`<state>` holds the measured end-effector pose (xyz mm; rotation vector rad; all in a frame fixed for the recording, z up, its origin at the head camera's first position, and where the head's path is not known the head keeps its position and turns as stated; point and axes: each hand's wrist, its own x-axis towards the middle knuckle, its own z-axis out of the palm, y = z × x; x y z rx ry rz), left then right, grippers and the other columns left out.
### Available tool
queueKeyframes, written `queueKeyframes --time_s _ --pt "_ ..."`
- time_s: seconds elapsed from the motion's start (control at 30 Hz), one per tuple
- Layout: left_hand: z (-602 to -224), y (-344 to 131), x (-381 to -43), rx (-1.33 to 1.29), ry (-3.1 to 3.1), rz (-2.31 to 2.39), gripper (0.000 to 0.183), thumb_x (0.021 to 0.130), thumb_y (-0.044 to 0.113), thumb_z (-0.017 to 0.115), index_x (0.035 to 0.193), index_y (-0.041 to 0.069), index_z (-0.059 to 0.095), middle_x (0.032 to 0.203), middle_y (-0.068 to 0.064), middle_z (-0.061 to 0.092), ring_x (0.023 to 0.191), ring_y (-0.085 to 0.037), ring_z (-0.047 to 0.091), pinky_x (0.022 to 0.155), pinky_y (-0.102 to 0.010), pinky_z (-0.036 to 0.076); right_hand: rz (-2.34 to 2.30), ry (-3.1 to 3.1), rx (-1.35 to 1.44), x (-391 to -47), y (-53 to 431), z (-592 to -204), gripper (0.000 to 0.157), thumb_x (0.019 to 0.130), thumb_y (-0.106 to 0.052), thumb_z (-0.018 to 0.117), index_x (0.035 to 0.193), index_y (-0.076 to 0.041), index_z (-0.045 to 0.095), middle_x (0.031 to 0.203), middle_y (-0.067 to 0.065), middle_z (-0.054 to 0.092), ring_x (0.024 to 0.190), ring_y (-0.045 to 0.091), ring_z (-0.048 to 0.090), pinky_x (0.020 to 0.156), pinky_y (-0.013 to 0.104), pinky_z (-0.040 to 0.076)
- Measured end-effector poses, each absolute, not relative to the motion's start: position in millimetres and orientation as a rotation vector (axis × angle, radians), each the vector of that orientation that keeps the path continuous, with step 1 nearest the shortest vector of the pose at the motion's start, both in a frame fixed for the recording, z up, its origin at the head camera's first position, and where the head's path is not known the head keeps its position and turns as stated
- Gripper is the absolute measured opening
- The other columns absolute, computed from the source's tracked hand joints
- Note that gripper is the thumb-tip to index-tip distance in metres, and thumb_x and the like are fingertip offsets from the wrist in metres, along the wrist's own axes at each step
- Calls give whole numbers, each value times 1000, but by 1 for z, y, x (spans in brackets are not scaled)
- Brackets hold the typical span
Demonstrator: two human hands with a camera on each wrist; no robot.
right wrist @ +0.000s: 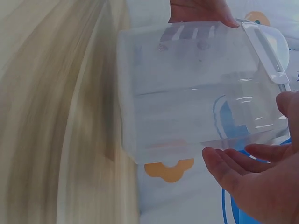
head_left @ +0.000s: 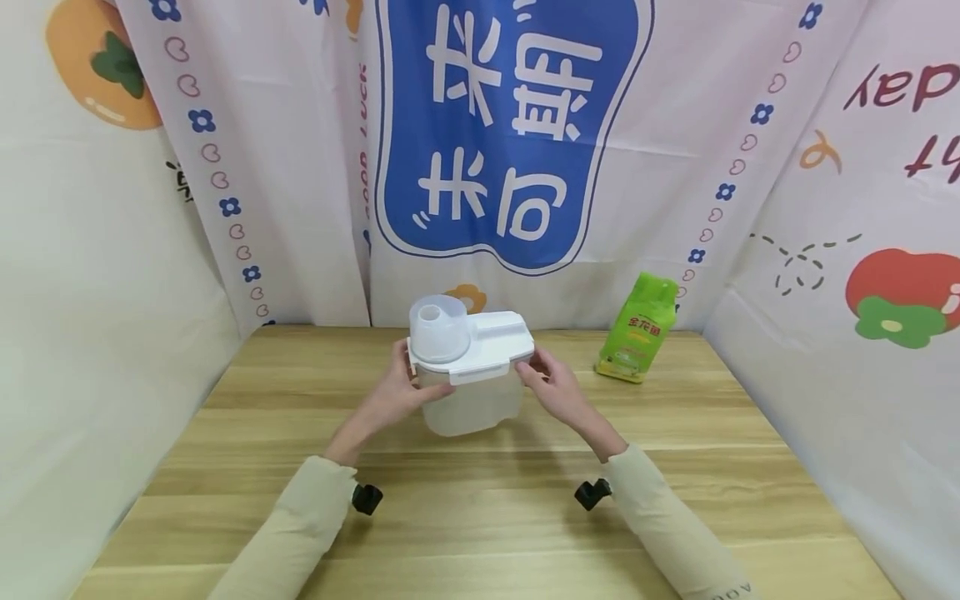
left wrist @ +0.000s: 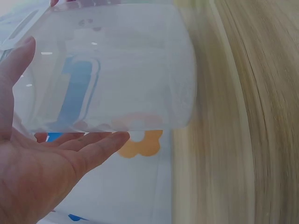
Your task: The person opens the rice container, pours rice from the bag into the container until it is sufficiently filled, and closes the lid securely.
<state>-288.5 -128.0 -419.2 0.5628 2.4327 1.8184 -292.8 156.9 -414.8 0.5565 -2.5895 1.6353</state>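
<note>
Both hands hold the see-through tub (head_left: 476,404) between them, the left hand (head_left: 396,387) at its left end and the right hand (head_left: 555,387) at its right, thumbs on the near side just below the white lid (head_left: 487,346). It sits over the far half of the table (head_left: 450,517), close to the middle of the far edge (whether its bottom touches the wood, I cannot tell). Blue and orange print from the cloth behind shows through its walls. One cloudy cup (head_left: 440,329) stands on the lid's left end. Near the table's far right corner stands a green bag (head_left: 637,329), its contents hidden.
</note>
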Motion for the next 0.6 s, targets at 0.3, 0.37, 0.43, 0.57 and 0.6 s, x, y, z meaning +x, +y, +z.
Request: queueKeyframes --time_s 0.3,0.37,0.43,0.57,0.6 --pt "-422 -115 -285 575 2418 1796 98 80 26 82 148 15 12 154 -14 27 141 -41 32 106 -59 42 1593 -2562 545 -287 173 -429 45 102 -32 52 138 -4 50 124 18 62 115 32 60 87 33 56" --pt "-424 -112 -286 587 2417 1799 97 81 24 82 148 15 12 154 -14 27 141 -40 32 106 -60 41 1599 -2560 538 -286 175 -430 48 102 -33 52 139 -4 48 127 19 61 118 33 59 90 36 56" --pt "-425 -109 -286 597 2417 1798 97 80 23 82 148 16 13 154 -12 28 142 -39 31 108 -62 39 1603 -2561 532 -285 178 -431 48 102 -33 52 140 -3 47 129 20 60 119 34 58 93 38 55" --pt "-431 -105 -287 608 2427 1808 97 77 27 84 146 19 16 152 -9 32 140 -36 33 107 -62 40 1614 -2571 511 -283 182 -432 46 103 -29 52 140 -3 47 128 21 60 120 35 57 94 39 55" --pt "-432 -103 -287 610 2429 1809 97 77 27 84 145 19 16 151 -9 32 140 -36 33 107 -62 39 1623 -2572 507 -282 183 -432 45 103 -27 52 140 -2 47 128 21 60 120 35 57 94 39 55"
